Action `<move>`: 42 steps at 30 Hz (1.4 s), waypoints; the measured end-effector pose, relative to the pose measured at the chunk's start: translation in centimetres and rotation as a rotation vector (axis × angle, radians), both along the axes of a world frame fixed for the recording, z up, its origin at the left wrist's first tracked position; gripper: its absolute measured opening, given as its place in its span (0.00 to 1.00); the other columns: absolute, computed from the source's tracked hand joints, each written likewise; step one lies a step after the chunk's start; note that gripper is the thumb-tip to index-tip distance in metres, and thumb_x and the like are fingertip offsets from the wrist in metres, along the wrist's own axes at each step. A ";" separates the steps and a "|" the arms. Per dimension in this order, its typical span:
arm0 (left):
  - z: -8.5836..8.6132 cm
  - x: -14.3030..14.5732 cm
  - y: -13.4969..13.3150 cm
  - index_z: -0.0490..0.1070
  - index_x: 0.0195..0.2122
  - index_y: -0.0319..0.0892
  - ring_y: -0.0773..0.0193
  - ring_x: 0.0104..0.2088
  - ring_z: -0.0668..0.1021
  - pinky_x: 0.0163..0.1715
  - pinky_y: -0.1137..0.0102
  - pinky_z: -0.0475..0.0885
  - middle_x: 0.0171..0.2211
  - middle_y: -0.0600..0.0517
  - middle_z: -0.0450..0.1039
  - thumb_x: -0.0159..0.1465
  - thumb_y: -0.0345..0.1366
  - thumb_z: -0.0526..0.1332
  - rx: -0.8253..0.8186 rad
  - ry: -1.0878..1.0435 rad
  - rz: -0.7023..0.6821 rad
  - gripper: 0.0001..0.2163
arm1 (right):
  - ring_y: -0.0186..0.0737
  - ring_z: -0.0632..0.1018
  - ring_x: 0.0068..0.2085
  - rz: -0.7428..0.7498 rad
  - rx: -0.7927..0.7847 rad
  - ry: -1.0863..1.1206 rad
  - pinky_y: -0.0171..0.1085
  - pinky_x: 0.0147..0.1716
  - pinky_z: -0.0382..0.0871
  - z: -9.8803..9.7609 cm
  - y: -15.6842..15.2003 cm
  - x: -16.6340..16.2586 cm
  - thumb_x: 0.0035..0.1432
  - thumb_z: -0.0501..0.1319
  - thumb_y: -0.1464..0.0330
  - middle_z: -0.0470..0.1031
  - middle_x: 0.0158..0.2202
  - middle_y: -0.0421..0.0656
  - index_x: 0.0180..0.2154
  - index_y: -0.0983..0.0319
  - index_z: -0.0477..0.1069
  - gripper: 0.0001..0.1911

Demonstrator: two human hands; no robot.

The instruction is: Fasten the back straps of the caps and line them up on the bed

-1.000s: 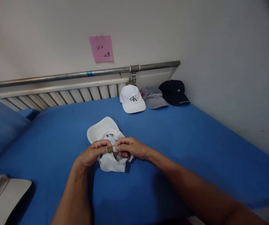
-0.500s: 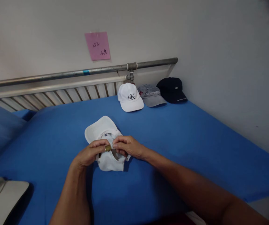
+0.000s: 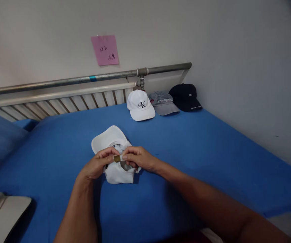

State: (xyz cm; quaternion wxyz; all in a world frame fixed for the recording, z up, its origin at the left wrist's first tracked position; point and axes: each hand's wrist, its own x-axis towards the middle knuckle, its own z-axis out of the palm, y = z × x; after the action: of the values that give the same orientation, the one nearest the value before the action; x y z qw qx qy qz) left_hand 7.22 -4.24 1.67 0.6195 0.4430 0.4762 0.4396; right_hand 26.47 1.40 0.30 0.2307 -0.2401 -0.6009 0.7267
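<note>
While the white cap [image 3: 115, 173] lies upturned, left hand [image 3: 97, 165] pinches its buckle [image 3: 116, 158], right hand [image 3: 137, 158] its strap.

Blue-sheeted bed [image 3: 198, 148], pale plain walls [image 3: 236, 50], metal rail [image 3: 84, 79] far, pink note [image 3: 105, 50] above, slatted headboard [image 3: 59, 103].

White cap [image 3: 115, 173]: matt cloth; buckle [image 3: 116, 158]: brassy metal, glossy. Bedsheet [image 3: 186, 148]: smooth matt cloth. Rail [image 3: 84, 80]: dull metal.
</note>
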 end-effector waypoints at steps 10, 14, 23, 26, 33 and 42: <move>-0.2 -0.1 0.1 0.74 0.31 0.40 0.69 0.27 0.72 0.29 0.75 0.64 0.26 0.54 0.72 0.52 0.39 0.70 0.000 -0.023 0.030 0.10 | 0.24 0.63 0.18 -0.105 0.029 -0.016 0.27 0.16 0.57 0.4 -0.7 -0.3 0.54 0.59 0.65 0.66 0.21 0.35 0.29 0.64 0.69 0.07; 0.0 0.0 0.1 0.74 0.29 0.40 0.71 0.25 0.70 0.28 0.76 0.63 0.24 0.55 0.71 0.49 0.39 0.71 0.040 -0.055 0.035 0.11 | 0.25 0.63 0.18 -0.032 0.003 0.004 0.26 0.16 0.57 0.5 -0.9 -0.3 0.54 0.60 0.66 0.66 0.20 0.34 0.30 0.63 0.69 0.06; 0.0 0.0 0.3 0.74 0.28 0.40 0.71 0.25 0.70 0.28 0.76 0.62 0.24 0.56 0.71 0.50 0.40 0.71 0.072 -0.047 0.074 0.11 | 0.24 0.63 0.17 -0.086 -0.079 0.048 0.27 0.15 0.58 0.3 -1.3 -0.9 0.54 0.59 0.67 0.67 0.20 0.34 0.27 0.63 0.67 0.06; 0.1 0.1 0.2 0.73 0.28 0.40 0.70 0.26 0.70 0.28 0.76 0.62 0.24 0.55 0.71 0.50 0.41 0.71 0.081 -0.054 0.087 0.12 | 0.24 0.63 0.16 -0.108 -0.119 0.089 0.27 0.15 0.58 0.3 -1.3 -0.9 0.53 0.60 0.66 0.67 0.20 0.34 0.27 0.63 0.67 0.07; 0.5 0.4 0.2 0.73 0.27 0.40 0.73 0.22 0.67 0.25 0.77 0.60 0.22 0.56 0.69 0.50 0.40 0.70 0.061 -0.039 0.116 0.11 | 0.24 0.63 0.16 -0.138 -0.165 0.104 0.27 0.14 0.56 0.5 -1.4 -0.9 0.51 0.61 0.64 0.66 0.19 0.33 0.27 0.63 0.66 0.09; 0.4 0.5 0.3 0.74 0.27 0.39 0.70 0.25 0.70 0.28 0.77 0.62 0.23 0.55 0.72 0.47 0.38 0.71 0.052 -0.070 0.112 0.11 | 0.24 0.64 0.17 -0.158 -0.123 0.100 0.26 0.14 0.58 0.4 -1.8 -1.2 0.53 0.60 0.66 0.67 0.20 0.34 0.27 0.63 0.67 0.07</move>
State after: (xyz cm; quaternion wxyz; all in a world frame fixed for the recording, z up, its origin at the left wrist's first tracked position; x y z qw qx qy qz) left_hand 7.69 -3.98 2.08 0.5985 0.4158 0.4666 0.5011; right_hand 25.26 -0.40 0.74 0.3018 -0.2639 -0.5221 0.7528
